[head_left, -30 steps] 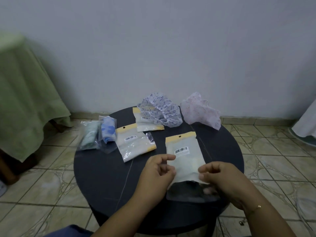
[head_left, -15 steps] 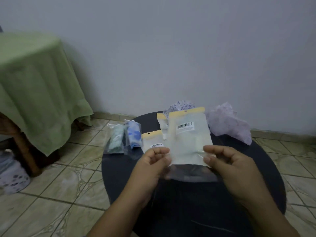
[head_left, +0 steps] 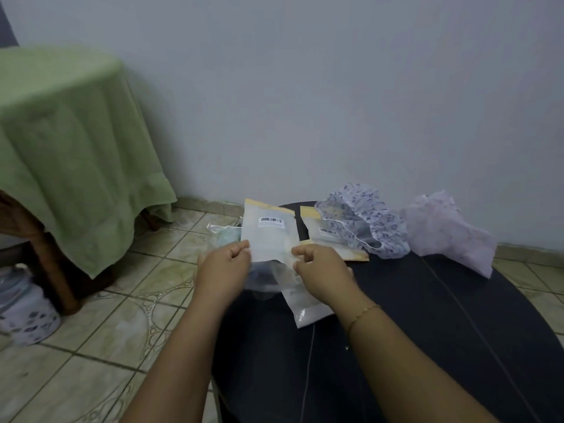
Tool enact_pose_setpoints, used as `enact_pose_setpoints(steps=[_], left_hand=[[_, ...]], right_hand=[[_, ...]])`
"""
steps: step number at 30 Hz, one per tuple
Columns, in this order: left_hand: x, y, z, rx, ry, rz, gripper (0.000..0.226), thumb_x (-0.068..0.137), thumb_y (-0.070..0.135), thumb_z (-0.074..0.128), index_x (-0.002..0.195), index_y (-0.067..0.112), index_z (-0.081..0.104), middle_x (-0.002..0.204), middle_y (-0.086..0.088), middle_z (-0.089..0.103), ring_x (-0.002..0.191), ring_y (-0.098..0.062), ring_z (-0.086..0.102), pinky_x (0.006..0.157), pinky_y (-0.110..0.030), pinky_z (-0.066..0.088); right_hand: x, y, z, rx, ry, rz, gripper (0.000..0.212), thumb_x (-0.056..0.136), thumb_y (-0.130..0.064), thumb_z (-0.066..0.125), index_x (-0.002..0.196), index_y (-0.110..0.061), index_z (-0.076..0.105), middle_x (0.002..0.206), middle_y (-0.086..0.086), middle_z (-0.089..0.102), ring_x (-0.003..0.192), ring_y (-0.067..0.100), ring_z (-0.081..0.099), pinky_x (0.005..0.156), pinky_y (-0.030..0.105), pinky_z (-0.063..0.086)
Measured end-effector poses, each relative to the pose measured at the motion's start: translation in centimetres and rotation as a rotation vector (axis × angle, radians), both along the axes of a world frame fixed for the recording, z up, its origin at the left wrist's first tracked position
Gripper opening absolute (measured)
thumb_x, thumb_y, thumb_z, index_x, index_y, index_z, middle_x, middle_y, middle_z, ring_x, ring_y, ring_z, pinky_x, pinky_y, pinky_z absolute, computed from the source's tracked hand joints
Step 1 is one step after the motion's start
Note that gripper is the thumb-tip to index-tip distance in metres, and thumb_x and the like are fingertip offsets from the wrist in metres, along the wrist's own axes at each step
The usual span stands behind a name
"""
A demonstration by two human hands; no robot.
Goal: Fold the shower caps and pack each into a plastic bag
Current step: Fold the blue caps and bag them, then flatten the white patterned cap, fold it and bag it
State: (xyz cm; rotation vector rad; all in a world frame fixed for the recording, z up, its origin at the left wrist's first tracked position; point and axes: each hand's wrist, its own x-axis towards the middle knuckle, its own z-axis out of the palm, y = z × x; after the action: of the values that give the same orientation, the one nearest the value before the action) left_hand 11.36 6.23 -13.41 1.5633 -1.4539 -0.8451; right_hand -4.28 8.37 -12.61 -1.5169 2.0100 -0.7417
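Observation:
I hold a plastic bag (head_left: 268, 236) with a yellow top strip and a barcode label upright above the left part of the round black table (head_left: 427, 315). My left hand (head_left: 224, 265) pinches its left edge and my right hand (head_left: 320, 270) pinches its right edge near the clear lower end. Two loose shower caps lie at the back of the table: a white one with a blue print (head_left: 366, 221) and a pale pink one (head_left: 445, 230). Another bag (head_left: 326, 233) lies partly under the blue-print cap. A third bag (head_left: 305, 309) lies below my right hand.
A packed bag with a greenish cap (head_left: 224, 235) shows just behind my left hand. A table under a green cloth (head_left: 67, 148) stands at the left, a patterned white container (head_left: 24, 312) on the tiled floor below it. The wall runs close behind the black table.
Both hands have lifted the bag off the table and carried it up and to the left. My view has swung left, so the table sits further right in frame.

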Motion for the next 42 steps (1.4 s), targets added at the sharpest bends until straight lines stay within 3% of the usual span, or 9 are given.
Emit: enact_pose_setpoints(steps=[5, 12, 21, 25, 27, 31, 35, 37, 42], left_hand=[[-1.2, -0.5, -0.4, 0.033, -0.416, 0.078, 0.037, 0.094, 0.032, 0.040, 0.128, 0.034, 0.056, 0.132, 0.004, 0.054, 0.127, -0.020, 0.031, 0.101, -0.035, 0.025], [-3.4, 1.0, 1.2, -0.192, -0.502, 0.128, 0.037, 0.094, 0.030, 0.041, 0.128, 0.034, 0.054, 0.143, 0.012, 0.043, 0.126, -0.018, 0.027, 0.099, -0.037, 0.021], [-11.6, 3.7, 0.6, -0.262, -0.555, -0.233, 0.038, 0.098, 0.028, 0.038, 0.133, 0.026, 0.051, 0.148, 0.007, 0.035, 0.134, -0.015, 0.029, 0.106, -0.033, 0.024], [-14.8, 2.6, 1.0, -0.075, -0.280, -0.334, 0.041, 0.097, 0.021, 0.038, 0.137, 0.017, 0.045, 0.145, 0.000, 0.040, 0.123, -0.015, 0.045, 0.097, -0.030, 0.039], [-16.0, 1.4, 2.0, 0.041, -0.057, -0.331, 0.043, 0.096, 0.017, 0.040, 0.139, 0.017, 0.040, 0.134, -0.001, 0.049, 0.092, -0.012, 0.055, 0.073, -0.024, 0.045], [-18.4, -3.9, 2.7, 0.331, 0.427, -0.123, 0.044, 0.092, 0.013, 0.044, 0.136, 0.006, 0.042, 0.097, -0.013, 0.058, 0.057, -0.013, 0.033, 0.055, -0.024, 0.033], [-19.5, -5.0, 2.8, 0.482, 0.652, -0.038, 0.009, 0.092, 0.011, 0.045, 0.088, 0.011, 0.053, 0.067, -0.001, 0.033, 0.052, -0.015, 0.025, 0.051, -0.024, 0.029], [-20.2, -5.4, 2.5, 0.550, 0.713, -0.025, 0.019, 0.093, 0.014, 0.044, 0.074, 0.014, 0.043, 0.065, -0.002, 0.028, 0.049, -0.014, 0.021, 0.049, -0.025, 0.029], [-20.8, -4.9, 2.2, 0.526, 0.743, -0.039, 0.012, 0.091, 0.016, 0.044, 0.096, 0.015, 0.055, 0.068, 0.000, 0.043, 0.061, -0.016, 0.044, 0.056, -0.027, 0.039]], right_hand=[[0.1, -1.3, -0.3, 0.129, 0.137, 0.037, 0.035, 0.093, -0.020, 0.043, 0.120, -0.035, 0.059, 0.128, -0.006, 0.058, 0.121, 0.021, 0.047, 0.104, 0.041, 0.028], [-2.8, 0.6, 0.3, -0.002, 0.082, 0.033, 0.033, 0.093, -0.031, 0.048, 0.124, -0.033, 0.057, 0.134, -0.005, 0.053, 0.127, 0.020, 0.043, 0.106, 0.042, 0.033], [-9.4, 2.3, 1.3, -0.058, 0.413, -0.177, 0.040, 0.094, -0.027, 0.044, 0.133, -0.035, 0.048, 0.152, 0.001, 0.024, 0.136, 0.024, 0.021, 0.107, 0.041, 0.024], [-11.0, 1.3, 0.9, -0.017, 0.428, -0.180, 0.049, 0.092, -0.022, 0.044, 0.138, -0.036, 0.040, 0.156, 0.006, 0.010, 0.139, 0.028, 0.014, 0.109, 0.042, 0.021], [-11.7, 0.3, 0.8, -0.065, 0.386, -0.192, 0.050, 0.092, -0.021, 0.043, 0.140, -0.033, 0.036, 0.156, 0.008, 0.008, 0.139, 0.029, 0.013, 0.110, 0.041, 0.020], [-13.1, -2.5, 1.3, -0.216, 0.286, -0.217, 0.063, 0.089, -0.016, 0.045, 0.147, -0.020, 0.019, 0.156, 0.008, 0.009, 0.141, 0.027, 0.012, 0.113, 0.041, 0.018], [-14.5, -5.3, 1.6, -0.201, 0.241, -0.207, 0.078, 0.090, -0.025, 0.050, 0.150, -0.016, -0.001, 0.158, 0.007, 0.005, 0.144, 0.025, 0.010, 0.113, 0.044, 0.016], [-15.0, -6.3, 1.6, -0.119, 0.176, -0.250, 0.086, 0.091, -0.036, 0.051, 0.149, -0.018, -0.009, 0.156, 0.008, 0.017, 0.140, 0.028, 0.023, 0.109, 0.046, 0.019], [-15.6, -6.4, 1.3, -0.058, 0.016, -0.323, 0.089, 0.087, -0.055, 0.052, 0.150, -0.020, -0.001, 0.147, 0.010, 0.036, 0.136, 0.030, 0.027, 0.106, 0.046, 0.019]])
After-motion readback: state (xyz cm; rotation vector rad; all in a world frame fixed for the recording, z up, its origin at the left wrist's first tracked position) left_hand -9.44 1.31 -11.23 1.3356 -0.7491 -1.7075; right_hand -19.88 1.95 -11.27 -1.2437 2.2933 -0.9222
